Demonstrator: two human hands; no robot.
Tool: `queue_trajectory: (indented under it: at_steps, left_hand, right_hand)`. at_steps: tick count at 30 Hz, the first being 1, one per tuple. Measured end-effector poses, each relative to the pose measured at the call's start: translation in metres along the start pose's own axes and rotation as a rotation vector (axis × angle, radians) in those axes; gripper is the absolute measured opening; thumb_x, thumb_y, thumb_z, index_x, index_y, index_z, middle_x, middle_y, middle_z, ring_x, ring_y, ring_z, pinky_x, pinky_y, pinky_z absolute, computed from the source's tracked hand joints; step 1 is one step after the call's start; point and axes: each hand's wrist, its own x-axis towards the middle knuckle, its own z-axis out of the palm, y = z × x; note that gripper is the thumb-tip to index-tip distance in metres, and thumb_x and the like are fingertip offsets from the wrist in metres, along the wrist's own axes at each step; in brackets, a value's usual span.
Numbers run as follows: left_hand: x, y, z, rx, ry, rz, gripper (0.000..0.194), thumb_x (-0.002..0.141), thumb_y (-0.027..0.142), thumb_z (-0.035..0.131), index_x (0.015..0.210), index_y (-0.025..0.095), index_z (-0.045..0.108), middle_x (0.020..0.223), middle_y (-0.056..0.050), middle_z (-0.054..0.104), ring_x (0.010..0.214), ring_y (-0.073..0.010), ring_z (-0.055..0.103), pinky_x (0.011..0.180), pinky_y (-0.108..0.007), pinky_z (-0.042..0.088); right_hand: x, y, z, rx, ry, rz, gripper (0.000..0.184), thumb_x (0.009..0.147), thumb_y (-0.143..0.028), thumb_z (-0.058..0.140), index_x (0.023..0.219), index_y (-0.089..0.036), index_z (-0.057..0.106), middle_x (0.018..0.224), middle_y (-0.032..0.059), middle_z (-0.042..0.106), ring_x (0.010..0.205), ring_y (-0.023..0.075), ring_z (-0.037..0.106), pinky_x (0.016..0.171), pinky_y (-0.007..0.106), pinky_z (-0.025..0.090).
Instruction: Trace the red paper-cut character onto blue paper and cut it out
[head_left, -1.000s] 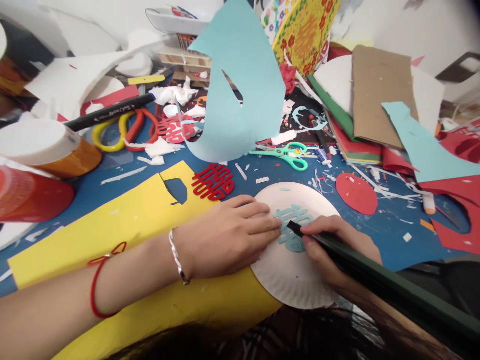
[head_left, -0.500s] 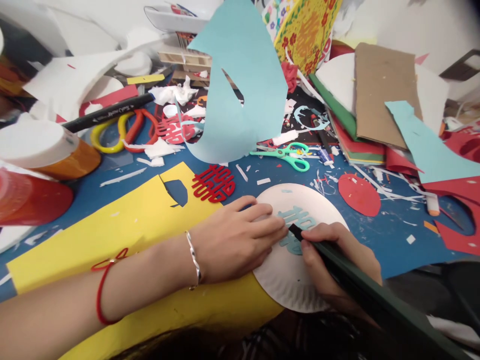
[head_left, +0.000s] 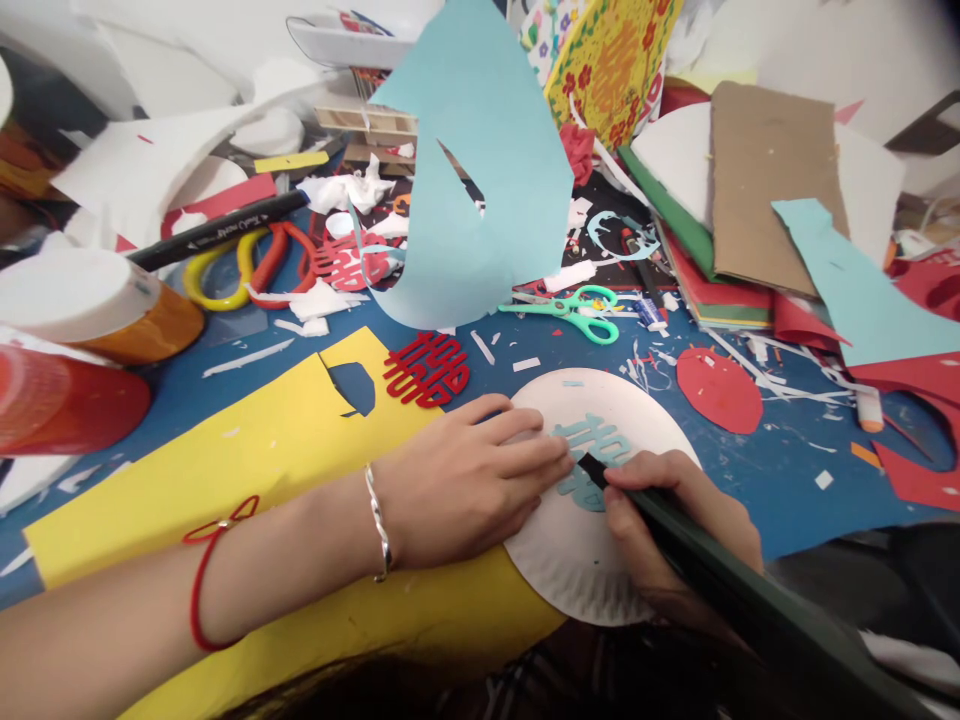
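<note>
My left hand [head_left: 476, 480] lies palm down across the yellow paper [head_left: 225, 445] and the left part of a white paper plate [head_left: 607, 570]. Its outstretched fingertips press at the edge of a light-blue paper cut-out [head_left: 600, 440], shaped like a character, on the plate. My right hand [head_left: 686, 510] is closed around a long dark-green utility knife [head_left: 720, 555]. The knife's slanted black tip rests at the cut-out, close to my left fingertips. My left fingers partly hide the cut-out. Just beyond my left hand sits a similar red cut-out [head_left: 427, 370].
Green scissors [head_left: 589, 315] lie beyond the plate, by a standing blue sheet [head_left: 495, 220]. A red paper disc [head_left: 718, 390] is to the right, near stacked cardboard [head_left: 776, 190]. Jars [head_left: 75, 395], a black marker [head_left: 217, 228] and yellow-red scissors [head_left: 221, 270] crowd the left. Scraps litter the blue tabletop.
Both hands keep almost the same place, and the knife tip stays at the blue cut-out. The view has shifted very slightly.
</note>
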Motion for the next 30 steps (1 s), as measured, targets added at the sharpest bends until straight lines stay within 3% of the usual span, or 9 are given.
queue_trajectory:
  at_steps: [7, 14, 30]
  left_hand:
    - [-0.005, -0.014, -0.004, -0.082, 0.122, 0.131, 0.028, 0.089, 0.017, 0.043, 0.104, 0.007, 0.064, 0.114, -0.010, 0.064, 0.104, -0.0228, 0.058, 0.092, -0.036, 0.048]
    - [-0.006, -0.015, -0.004, -0.100, 0.097, 0.145, 0.027, 0.088, 0.017, 0.042, 0.104, 0.011, 0.063, 0.110, -0.010, 0.066, 0.107, -0.0214, 0.057, 0.095, -0.035, 0.047]
    - [-0.004, -0.012, -0.006, -0.082, 0.072, 0.137, 0.028, 0.089, 0.015, 0.041, 0.104, 0.008, 0.063, 0.110, -0.009, 0.066, 0.106, -0.0232, 0.057, 0.095, -0.035, 0.044]
  right_hand:
    - [0.000, -0.002, -0.004, 0.118, 0.038, 0.091, 0.006, 0.074, -0.017, 0.057, 0.076, -0.023, 0.057, 0.067, -0.0014, 0.063, 0.050, 0.0116, 0.056, 0.046, 0.021, 0.045]
    - [-0.004, -0.009, 0.006, 0.096, -0.076, 0.040, 0.010, 0.075, -0.015, 0.054, 0.079, -0.023, 0.057, 0.052, -0.0042, 0.059, 0.040, 0.0114, 0.052, 0.039, 0.022, 0.039]
    - [-0.004, -0.014, 0.008, 0.014, -0.058, 0.017, 0.010, 0.073, -0.014, 0.055, 0.079, -0.023, 0.057, 0.060, -0.0040, 0.064, 0.045, 0.0109, 0.056, 0.046, 0.020, 0.045]
